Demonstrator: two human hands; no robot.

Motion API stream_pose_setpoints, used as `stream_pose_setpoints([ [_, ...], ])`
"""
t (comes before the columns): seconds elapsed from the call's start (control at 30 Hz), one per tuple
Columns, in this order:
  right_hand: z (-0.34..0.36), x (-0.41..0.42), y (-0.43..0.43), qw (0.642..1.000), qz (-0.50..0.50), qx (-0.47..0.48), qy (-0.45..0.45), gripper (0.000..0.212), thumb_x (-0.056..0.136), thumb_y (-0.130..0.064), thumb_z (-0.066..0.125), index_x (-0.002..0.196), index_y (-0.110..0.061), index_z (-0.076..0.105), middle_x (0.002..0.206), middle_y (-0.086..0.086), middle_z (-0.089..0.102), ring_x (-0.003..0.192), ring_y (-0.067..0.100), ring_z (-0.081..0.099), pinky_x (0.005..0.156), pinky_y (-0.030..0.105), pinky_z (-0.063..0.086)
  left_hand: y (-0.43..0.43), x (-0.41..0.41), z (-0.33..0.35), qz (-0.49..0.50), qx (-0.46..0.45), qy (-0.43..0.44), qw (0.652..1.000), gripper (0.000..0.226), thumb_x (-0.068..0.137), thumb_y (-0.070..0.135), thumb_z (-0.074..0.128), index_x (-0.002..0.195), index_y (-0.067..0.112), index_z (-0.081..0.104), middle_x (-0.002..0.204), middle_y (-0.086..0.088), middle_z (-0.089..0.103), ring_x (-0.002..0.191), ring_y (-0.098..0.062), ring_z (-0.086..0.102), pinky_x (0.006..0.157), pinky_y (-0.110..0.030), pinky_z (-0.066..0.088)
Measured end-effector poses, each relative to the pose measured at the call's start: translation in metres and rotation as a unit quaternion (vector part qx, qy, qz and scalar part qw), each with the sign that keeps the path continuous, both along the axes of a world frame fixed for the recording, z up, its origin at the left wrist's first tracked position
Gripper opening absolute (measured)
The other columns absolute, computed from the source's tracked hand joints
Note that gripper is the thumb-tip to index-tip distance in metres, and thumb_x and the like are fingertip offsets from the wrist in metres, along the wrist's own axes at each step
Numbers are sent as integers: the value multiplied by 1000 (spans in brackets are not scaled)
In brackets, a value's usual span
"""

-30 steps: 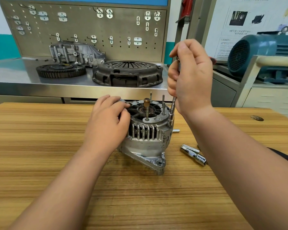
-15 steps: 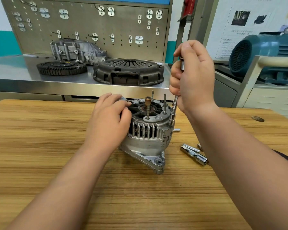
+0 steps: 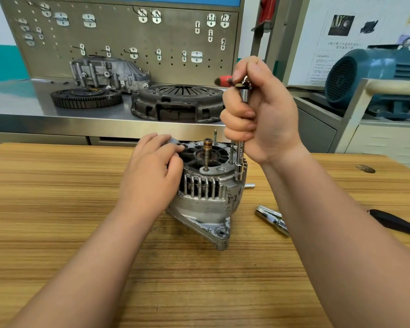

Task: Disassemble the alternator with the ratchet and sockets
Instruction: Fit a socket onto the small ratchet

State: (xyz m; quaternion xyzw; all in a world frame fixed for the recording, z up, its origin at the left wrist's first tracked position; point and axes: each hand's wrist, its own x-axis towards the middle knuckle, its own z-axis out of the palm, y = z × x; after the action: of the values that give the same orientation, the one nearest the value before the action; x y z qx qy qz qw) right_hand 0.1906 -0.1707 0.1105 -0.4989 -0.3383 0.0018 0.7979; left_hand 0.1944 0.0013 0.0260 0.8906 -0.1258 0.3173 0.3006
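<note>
Alternator (image 3: 206, 192): stood shaft-up on the wooden table (image 3: 57, 209).
Left hand (image 3: 152, 171): at the alternator's 9 o'clock, fingers curled over the housing rim, gripping it.
Right hand (image 3: 260, 112): above at 1 o'clock, fist wrapped round the upright extension bar (image 3: 240, 152); its socket (image 3: 239, 172) sat on the housing's 2 o'clock edge.
Ratchet (image 3: 223, 81): red handle, blurred, pointed to 9 o'clock from the top of the fist.
Loose sockets (image 3: 271, 218): lay on the table at the alternator's 4 o'clock, apart from it.

Your alternator (image 3: 206, 197) sits shaft-up on the table (image 3: 57, 209), grey finned housing. Socket (image 3: 238, 173) w/ extension (image 3: 240, 152) stands vert. on its R rim, red-handled ratchet (image 3: 224, 81) atop. Spare sockets (image 3: 271, 218) lie just R.
</note>
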Motion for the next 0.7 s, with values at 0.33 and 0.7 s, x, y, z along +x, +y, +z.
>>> stream_pose_setpoints([
  [0.33, 7, -15, 2, 1000, -16, 17, -1, 28, 101, -18, 27, 78, -14, 42, 47, -4, 19, 37, 7, 12, 40, 12, 14, 0, -7, 11, -14, -54, 10, 998, 26, 94, 18, 49, 112, 20, 67, 128, 3, 55, 130, -19, 40, 108, -36, 32],
  [0.7, 5, -56, -49, 953, -145, 230, 129, 22, 94, -21, 39, 71, -20, 43, 46, -7, 21, 39, 7, 11, 34, 14, 12, -95, -94, 27, -233, 18, 100, 967, 47, 88, 61, 29, 76, 21, 51, 57, 6, 53, 57, -9, 52, 62, -41, 48],
])
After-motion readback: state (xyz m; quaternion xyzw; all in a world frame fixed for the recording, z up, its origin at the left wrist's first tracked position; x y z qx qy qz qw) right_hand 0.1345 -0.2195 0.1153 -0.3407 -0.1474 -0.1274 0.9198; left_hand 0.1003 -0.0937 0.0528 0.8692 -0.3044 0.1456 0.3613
